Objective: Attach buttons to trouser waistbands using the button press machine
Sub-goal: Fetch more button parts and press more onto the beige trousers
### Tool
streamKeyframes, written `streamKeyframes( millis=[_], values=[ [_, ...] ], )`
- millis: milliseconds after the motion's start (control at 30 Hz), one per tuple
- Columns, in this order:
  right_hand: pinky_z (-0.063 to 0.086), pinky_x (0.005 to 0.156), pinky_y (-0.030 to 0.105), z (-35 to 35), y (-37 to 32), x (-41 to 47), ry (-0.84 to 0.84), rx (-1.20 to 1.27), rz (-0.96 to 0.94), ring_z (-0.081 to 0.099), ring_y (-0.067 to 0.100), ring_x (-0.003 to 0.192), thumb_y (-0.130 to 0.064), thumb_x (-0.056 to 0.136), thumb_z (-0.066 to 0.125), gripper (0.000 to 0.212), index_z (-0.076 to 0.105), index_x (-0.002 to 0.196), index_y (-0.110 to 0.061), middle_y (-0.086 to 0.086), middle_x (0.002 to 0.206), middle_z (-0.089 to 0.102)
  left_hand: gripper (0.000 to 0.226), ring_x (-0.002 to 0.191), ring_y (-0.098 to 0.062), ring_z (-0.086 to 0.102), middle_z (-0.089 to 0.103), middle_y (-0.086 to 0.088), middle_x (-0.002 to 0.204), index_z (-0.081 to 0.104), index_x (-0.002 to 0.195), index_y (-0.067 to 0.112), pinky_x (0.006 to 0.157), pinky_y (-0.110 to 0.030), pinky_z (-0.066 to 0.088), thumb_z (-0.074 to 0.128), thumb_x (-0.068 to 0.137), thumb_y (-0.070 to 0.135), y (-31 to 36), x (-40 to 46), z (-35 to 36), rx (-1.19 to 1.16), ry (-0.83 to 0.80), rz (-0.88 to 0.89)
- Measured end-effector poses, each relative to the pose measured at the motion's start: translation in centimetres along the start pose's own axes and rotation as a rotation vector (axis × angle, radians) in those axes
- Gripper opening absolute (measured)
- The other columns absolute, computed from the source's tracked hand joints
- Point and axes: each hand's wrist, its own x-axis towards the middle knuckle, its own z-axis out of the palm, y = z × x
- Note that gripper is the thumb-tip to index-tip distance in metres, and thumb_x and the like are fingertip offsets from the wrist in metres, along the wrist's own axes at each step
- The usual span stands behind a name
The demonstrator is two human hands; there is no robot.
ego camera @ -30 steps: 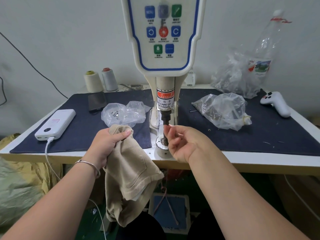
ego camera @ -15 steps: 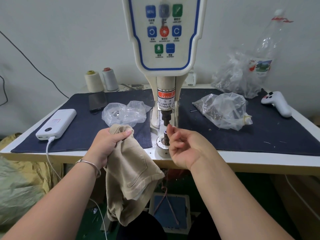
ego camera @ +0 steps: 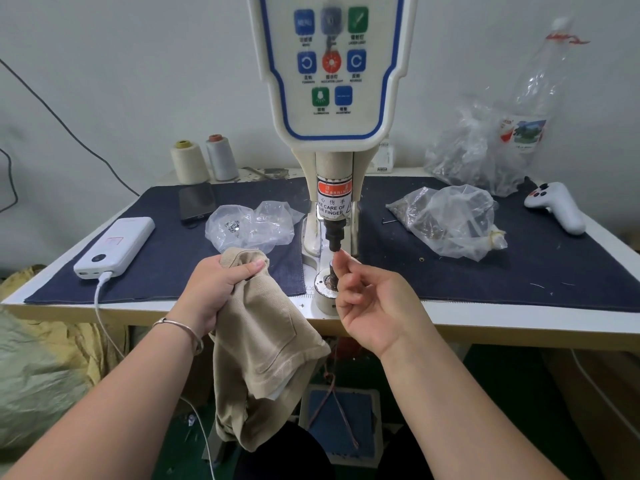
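Observation:
The button press machine [ego camera: 334, 98] stands at the middle of the table, its black upper punch [ego camera: 334, 237] above the round lower die [ego camera: 323, 289]. My left hand [ego camera: 221, 285] grips the waistband end of beige trousers [ego camera: 263, 348], which hang over the table's front edge just left of the die. Palm up, my right hand [ego camera: 374, 306] has its fingers curled. Its index fingertip and thumb pinch a small button [ego camera: 332, 264] right under the punch tip, though the button is mostly hidden.
A clear bag of buttons [ego camera: 249, 226] lies left of the machine and a bigger bag [ego camera: 450, 220] to its right. A white power bank [ego camera: 116, 247], a phone [ego camera: 196, 202], thread cones [ego camera: 188, 162] and a white controller [ego camera: 554, 206] sit on the dark mat [ego camera: 519, 271]. A foot pedal [ego camera: 341, 420] lies below.
My right hand has turned palm up and lifted its fingertips from the lower die toward the punch tip. The left hand and the trousers have stayed still.

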Motion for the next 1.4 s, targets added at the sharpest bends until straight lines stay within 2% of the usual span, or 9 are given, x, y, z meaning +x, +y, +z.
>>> streamKeyframes(
  millis=[200, 400, 567, 767, 933, 1067, 1167, 1267, 1400],
  values=[
    [0.039, 0.036, 0.015, -0.4, 0.1, 0.0, -0.049, 0.035, -0.003, 0.054, 0.009, 0.043, -0.006, 0.092, 0.055, 0.014, 0.061, 0.102, 0.0, 0.012, 0.083, 0.069, 0.01, 0.064, -0.013, 0.071, 0.075, -0.006, 0.074, 0.077, 0.07, 0.014, 0.054, -0.02, 0.054, 0.081, 0.079, 0.012, 0.0, 0.0, -0.1, -0.002, -0.006, -0.001],
    [0.04, 0.036, 0.018, -0.6, 0.4, -0.2, -0.126, 0.119, -0.01, 0.053, 0.01, 0.043, -0.004, 0.077, 0.058, 0.038, 0.059, 0.114, 0.005, 0.011, 0.074, 0.064, 0.008, 0.067, -0.014, 0.071, 0.075, -0.007, 0.076, 0.076, 0.073, 0.013, 0.056, -0.021, 0.055, 0.082, 0.078, 0.014, 0.0, 0.2, -0.1, 0.003, -0.006, -0.002],
    [0.041, 0.039, 0.017, -0.9, 0.7, -0.6, -0.13, 0.108, -0.033, 0.052, 0.01, 0.047, -0.012, 0.087, 0.054, 0.037, 0.059, 0.119, 0.005, 0.009, 0.076, 0.062, 0.008, 0.067, -0.014, 0.071, 0.076, -0.007, 0.076, 0.075, 0.079, 0.011, 0.056, -0.02, 0.055, 0.082, 0.079, 0.014, -0.1, 0.1, -0.1, 0.013, 0.007, -0.005],
    [0.034, 0.033, 0.018, -0.5, 3.8, -2.5, -0.047, -0.093, 0.018, 0.044, 0.009, 0.04, -0.015, 0.078, 0.063, 0.025, 0.073, 0.096, -0.001, 0.006, 0.068, 0.058, 0.011, 0.066, -0.011, 0.07, 0.075, -0.003, 0.075, 0.073, 0.084, 0.009, 0.058, -0.02, 0.055, 0.08, 0.083, 0.018, 0.4, 0.1, -0.3, 0.095, -0.023, -0.018],
    [0.035, 0.04, 0.017, 2.5, 6.4, -1.9, -0.097, -0.759, -0.205, 0.051, 0.011, 0.044, -0.019, 0.078, 0.074, 0.008, 0.069, 0.072, -0.017, 0.003, 0.065, 0.062, 0.009, 0.076, -0.011, 0.072, 0.078, -0.003, 0.086, 0.081, 0.081, 0.02, 0.066, -0.021, 0.056, 0.076, 0.088, 0.024, 2.2, 0.4, -1.9, 0.178, -0.128, 0.07],
    [0.042, 0.05, 0.014, 6.4, 6.4, 2.8, 0.017, -1.202, -0.759, 0.058, 0.009, 0.054, -0.022, 0.085, 0.072, 0.018, 0.062, 0.069, -0.023, -0.003, 0.064, 0.064, 0.028, 0.069, -0.014, 0.062, 0.071, 0.008, 0.065, 0.071, 0.061, 0.022, 0.068, -0.033, 0.048, 0.074, 0.089, 0.028, 2.8, 2.2, -4.9, 0.412, 0.141, 0.214],
    [0.043, 0.062, 0.023, 8.9, 6.4, 8.2, 0.129, -1.544, -1.033, 0.055, 0.012, 0.072, -0.009, 0.089, 0.06, 0.015, 0.062, 0.079, -0.02, -0.003, 0.083, 0.061, 0.036, 0.077, -0.026, 0.059, 0.066, -0.001, 0.071, 0.057, 0.063, 0.018, 0.066, -0.037, 0.04, 0.065, 0.094, 0.035, 1.3, 2.8, -6.0, 0.743, 0.213, 0.263],
    [0.045, 0.071, 0.033, 10.4, 6.2, 13.3, 0.172, -1.992, -1.002, 0.047, 0.022, 0.101, -0.001, 0.088, 0.05, 0.025, 0.065, 0.097, -0.018, 0.003, 0.108, 0.048, 0.035, 0.079, -0.025, 0.061, 0.068, -0.003, 0.076, 0.06, 0.07, 0.014, 0.072, -0.041, 0.046, 0.064, 0.094, 0.039, -0.3, 3.1, -6.3, 0.746, 0.204, 0.298],
    [0.04, 0.09, 0.037, 11.5, 6.4, 17.1, 0.191, -2.654, -0.724, 0.031, 0.029, 0.123, -0.024, 0.082, 0.065, 0.038, 0.062, 0.12, -0.029, 0.007, 0.13, 0.039, 0.026, 0.068, -0.012, 0.059, 0.068, 0.006, 0.068, 0.066, 0.068, 0.019, 0.068, -0.034, 0.047, 0.072, 0.089, 0.033, -0.9, 4.1, -7.3, 0.525, 0.155, 0.293]
  ],
)
